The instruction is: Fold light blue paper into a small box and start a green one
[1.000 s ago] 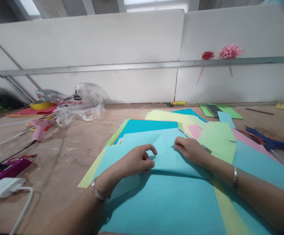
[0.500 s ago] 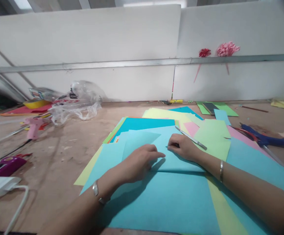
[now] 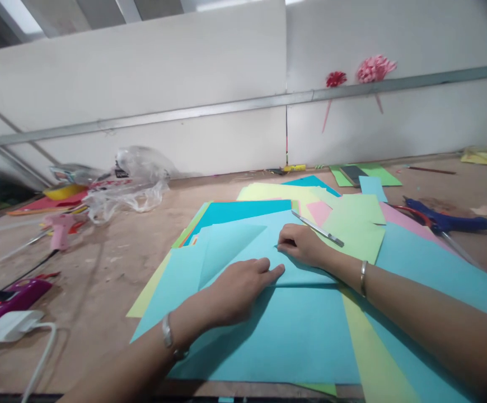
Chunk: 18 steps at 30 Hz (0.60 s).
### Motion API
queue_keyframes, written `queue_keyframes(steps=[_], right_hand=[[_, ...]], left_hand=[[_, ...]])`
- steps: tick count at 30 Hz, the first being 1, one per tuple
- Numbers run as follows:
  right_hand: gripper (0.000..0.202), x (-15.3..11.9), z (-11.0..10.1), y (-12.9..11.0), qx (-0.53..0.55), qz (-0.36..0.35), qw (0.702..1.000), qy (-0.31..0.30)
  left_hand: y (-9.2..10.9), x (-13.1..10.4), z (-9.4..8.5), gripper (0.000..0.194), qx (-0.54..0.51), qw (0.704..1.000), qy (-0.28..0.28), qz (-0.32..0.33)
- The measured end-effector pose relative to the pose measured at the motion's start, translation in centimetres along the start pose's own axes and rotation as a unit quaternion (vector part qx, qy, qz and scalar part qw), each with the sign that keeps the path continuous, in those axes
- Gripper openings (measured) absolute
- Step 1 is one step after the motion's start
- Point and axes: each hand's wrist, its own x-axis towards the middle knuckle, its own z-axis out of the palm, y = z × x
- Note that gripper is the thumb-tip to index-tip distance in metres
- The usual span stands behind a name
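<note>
A light blue sheet of paper (image 3: 243,238) lies folded over, its straight creased edge running below my hands. My left hand (image 3: 243,285) rests on it, index finger stretched out along the paper near the crease and the other fingers partly hidden beneath. Just beyond that fingertip, my right hand (image 3: 300,243) is closed, thumb and fingers pinched at a small corner of the sheet. A slim silver craft knife (image 3: 318,228) lies on the papers beside my right hand. More light blue paper (image 3: 268,341) spreads under both hands.
Yellow (image 3: 264,191), green and pink papers lie around. At right are a blue-handled tool (image 3: 449,217) and a phone (image 3: 352,174). A pink glue gun (image 3: 60,230), plastic bag (image 3: 130,182) and purple power strip (image 3: 20,296) with a white plug stand left. Paper flowers (image 3: 375,68) hang behind.
The view has tilted and shifted a little. My left index finger has moved slightly closer to my right hand; the right hand keeps its pinch.
</note>
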Motion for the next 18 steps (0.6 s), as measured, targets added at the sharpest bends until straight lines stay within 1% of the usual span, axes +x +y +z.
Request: queue_keyframes(steps=[2, 4, 7, 9, 11, 13, 16, 18], right_hand=[[0.017, 0.0, 0.1, 0.1, 0.001, 0.0, 1.0, -0.001], [0.018, 0.1, 0.1, 0.2, 0.002, 0.0, 1.0, -0.002], [0.018, 0.0, 0.1, 0.1, 0.001, -0.001, 1.0, -0.001], [0.018, 0.0, 0.0, 0.0, -0.001, -0.001, 1.0, 0.0], [0.018, 0.0, 0.0, 0.0, -0.003, 0.0, 1.0, 0.0], [0.019, 0.0, -0.1, -0.1, -0.004, 0.002, 1.0, 0.0], [0.019, 0.0, -0.1, -0.1, -0.003, 0.003, 1.0, -0.002], [0.019, 0.0, -0.1, -0.1, -0.003, 0.002, 1.0, -0.005]], left_hand=[[0.7, -0.6, 0.3, 0.075, 0.013, 1.0, 0.006, 0.005], [1.0, -1.0, 0.6, 0.068, 0.015, 0.999, 0.024, 0.015], [1.1, -1.3, 1.1, 0.059, 0.005, 0.997, 0.061, 0.047], [0.8, -1.2, 1.4, 0.056, 0.001, 0.995, 0.074, 0.069], [0.5, -1.1, 1.4, 0.059, -0.008, 0.994, 0.073, 0.084], [0.1, -1.0, 1.0, 0.066, -0.03, 0.993, 0.06, 0.094], [-0.2, -0.5, -0.2, 0.076, -0.064, 0.991, 0.028, 0.111], [-0.3, 0.0, -1.0, 0.079, -0.081, 0.989, 0.011, 0.122]])
